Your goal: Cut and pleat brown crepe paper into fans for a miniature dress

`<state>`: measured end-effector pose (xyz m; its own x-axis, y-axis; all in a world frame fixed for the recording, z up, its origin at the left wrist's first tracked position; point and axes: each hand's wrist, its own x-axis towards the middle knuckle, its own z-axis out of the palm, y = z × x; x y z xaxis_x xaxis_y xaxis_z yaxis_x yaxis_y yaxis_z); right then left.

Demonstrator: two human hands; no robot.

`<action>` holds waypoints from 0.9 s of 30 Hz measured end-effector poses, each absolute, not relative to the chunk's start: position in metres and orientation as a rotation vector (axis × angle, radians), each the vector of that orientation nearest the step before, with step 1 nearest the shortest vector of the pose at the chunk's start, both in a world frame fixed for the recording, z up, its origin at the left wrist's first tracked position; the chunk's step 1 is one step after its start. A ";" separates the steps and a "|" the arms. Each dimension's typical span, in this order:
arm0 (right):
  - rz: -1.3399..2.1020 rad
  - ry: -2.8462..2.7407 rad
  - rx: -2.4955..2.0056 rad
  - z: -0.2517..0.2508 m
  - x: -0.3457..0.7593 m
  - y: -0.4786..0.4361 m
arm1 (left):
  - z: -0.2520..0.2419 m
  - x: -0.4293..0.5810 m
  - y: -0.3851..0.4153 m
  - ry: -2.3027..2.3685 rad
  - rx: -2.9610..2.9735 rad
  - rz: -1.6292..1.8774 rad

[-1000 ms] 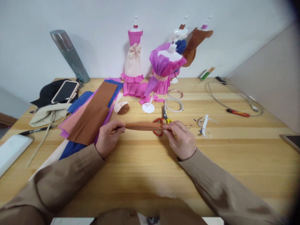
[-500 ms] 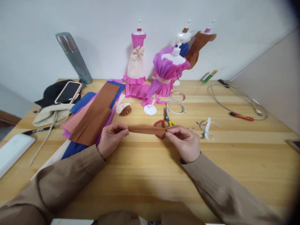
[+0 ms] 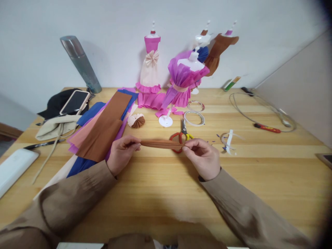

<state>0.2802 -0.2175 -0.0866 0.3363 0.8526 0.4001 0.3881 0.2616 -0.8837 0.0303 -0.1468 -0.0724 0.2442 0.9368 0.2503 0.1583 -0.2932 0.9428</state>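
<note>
Far left of my bench (image 3: 155, 193): a white slab (image 3: 18, 169), partly out of view, and a dark pen (image 3: 38, 145) just beside it. Beyond these, a beige bag (image 3: 46, 130) with a cord, a black cap (image 3: 53, 103) and, leaning on the cap, a phone (image 3: 75, 102). Bottle (image 3: 82, 65) behind, appearing tilted. Next, layered sheets (image 3: 105, 128) in brown, pink, purple and blue.

My left hand (image 3: 121, 155) is closed to a pinch, thumb against fingers, on the left end of a pleated brown strip (image 3: 160, 144). Strip runs roughly level between my hands, in front of a two-tone rosette (image 3: 136, 121) and a white stand (image 3: 165, 121). It overlaps one red handle of the scissors (image 3: 184, 128) in view; contact cannot be told.

My right hand (image 3: 203, 157) pinches the right end, finger and thumb together. Right of it, white scraps (image 3: 229, 141); farther right, a red-handled tool (image 3: 267, 128) near a looped cable (image 3: 234, 105).
</note>
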 end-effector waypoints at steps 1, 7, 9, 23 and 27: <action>0.447 -1.284 -1.343 -0.087 0.281 -0.218 | -0.072 0.029 -0.146 1.021 1.715 1.147; 0.326 -1.448 -1.368 -0.087 0.285 -0.219 | -0.071 0.024 -0.142 1.039 1.999 1.132; 0.301 -1.450 -1.362 -0.087 0.285 -0.220 | -0.072 0.024 -0.142 1.051 2.031 1.125; 0.213 -1.566 -1.309 -0.083 0.286 -0.218 | -0.066 0.023 -0.141 0.924 2.173 1.118; 0.243 -1.579 -1.314 -0.084 0.287 -0.219 | -0.061 0.025 -0.142 0.914 2.211 1.080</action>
